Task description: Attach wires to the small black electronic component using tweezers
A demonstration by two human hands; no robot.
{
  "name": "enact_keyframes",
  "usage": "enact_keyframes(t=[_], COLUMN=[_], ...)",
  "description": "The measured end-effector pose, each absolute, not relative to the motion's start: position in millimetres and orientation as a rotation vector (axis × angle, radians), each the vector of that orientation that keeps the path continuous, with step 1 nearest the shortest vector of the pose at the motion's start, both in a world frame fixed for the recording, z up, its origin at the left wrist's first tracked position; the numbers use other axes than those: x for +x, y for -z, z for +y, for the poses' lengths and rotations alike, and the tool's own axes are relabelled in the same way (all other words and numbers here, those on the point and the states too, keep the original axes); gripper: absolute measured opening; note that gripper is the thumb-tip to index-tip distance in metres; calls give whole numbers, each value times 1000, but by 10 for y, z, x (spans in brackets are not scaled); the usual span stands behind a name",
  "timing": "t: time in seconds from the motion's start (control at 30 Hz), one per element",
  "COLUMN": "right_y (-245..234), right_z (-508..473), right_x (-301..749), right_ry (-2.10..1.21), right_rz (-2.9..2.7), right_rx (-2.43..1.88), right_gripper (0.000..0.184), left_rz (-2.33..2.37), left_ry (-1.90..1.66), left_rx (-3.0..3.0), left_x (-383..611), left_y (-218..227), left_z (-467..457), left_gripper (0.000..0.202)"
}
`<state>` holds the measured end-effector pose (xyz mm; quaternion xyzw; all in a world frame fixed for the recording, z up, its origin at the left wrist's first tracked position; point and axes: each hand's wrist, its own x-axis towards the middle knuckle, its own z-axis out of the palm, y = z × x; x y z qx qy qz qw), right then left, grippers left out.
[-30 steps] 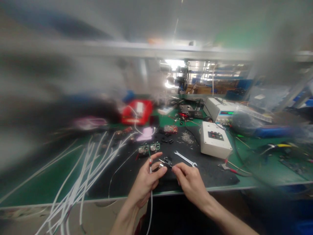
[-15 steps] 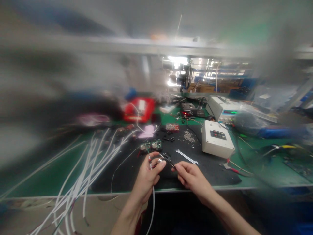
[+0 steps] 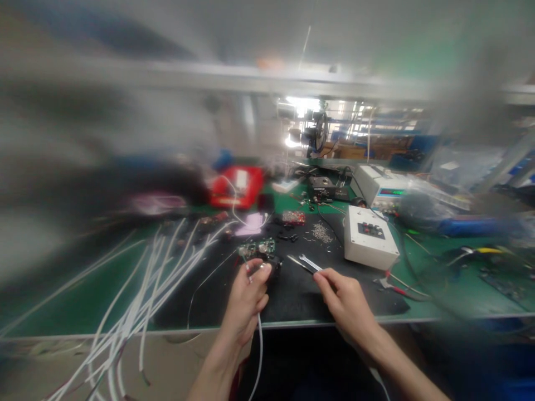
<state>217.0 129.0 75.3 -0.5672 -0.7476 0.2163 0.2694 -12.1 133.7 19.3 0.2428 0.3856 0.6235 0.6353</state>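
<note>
My left hand (image 3: pixel 246 301) is closed on a white cable (image 3: pixel 259 351), which hangs down past the bench edge. A small black part (image 3: pixel 275 265) shows at its fingertips; its exact shape is unclear. Just beyond are small green circuit boards (image 3: pixel 258 247) on the black mat (image 3: pixel 292 307). To the right, my right hand (image 3: pixel 345 292) is closed on a slim tool with a silvery tip (image 3: pixel 297 262), its kind not clear. The tip points left, apart from the left hand. An open-end wrench (image 3: pixel 310 262) lies on the mat beside this tool, partly hidden by the fingers.
Several white cables (image 3: pixel 137 301) spread over the left bench edge. A pile of small metal pins or screws (image 3: pixel 321 233) lies beyond the wrench. At right stand a white control box (image 3: pixel 368 239) and red-handled pliers (image 3: pixel 393 285). A red bin (image 3: pixel 238 186) is farther back.
My right hand has moved right with the slim tool, away from the left hand and the black part. My left hand has shifted slightly and still grips the white cable.
</note>
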Motion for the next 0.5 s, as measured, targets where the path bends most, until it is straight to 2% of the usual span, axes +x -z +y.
enact_keyframes(t=[0.1,0.27,0.4,0.5], right_y=[-640,-396,-385,-517], right_z=[1416,1543,1499,1394], right_x=[2431,2703,2671,2515], right_ry=[-133,252,290,72], right_rz=[-2019,-2150,-2192,-2089], right_rx=[-1664,-1697,-1626,-1500], right_gripper=[38,37,34,29], left_rz=[893,917,955,965], left_ry=[-1397,-1373,-1356,-1337], left_rx=[580,682,736,743], left_x=[-93,-39,-46,-55], left_y=[-219,-273,-270,-257], left_z=[1318,1268,1270,1277], left_gripper=[61,63,69,74])
